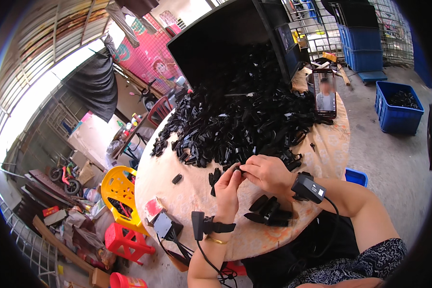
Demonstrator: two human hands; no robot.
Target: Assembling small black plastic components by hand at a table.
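Note:
Over the near part of a round table with a pale patterned cloth (177,197), my two hands meet. My left hand (228,185) and my right hand (269,174) pinch a small black part (238,168) between their fingertips; its exact kind is too small to tell. Just beyond them spreads a large heap of small black plastic parts (235,120). One loose black part (177,179) lies left of my hands, apart from the heap. A few larger black pieces (270,211) lie below my right wrist, near the table's front edge.
A big black bin (216,53) lies tipped on its side behind the heap. A phone (325,96) stands upright at the right. Cables run from a grey box (168,225) and wrist devices. Nearby are a yellow chair (117,192), red stool (125,242) and blue crate (399,115).

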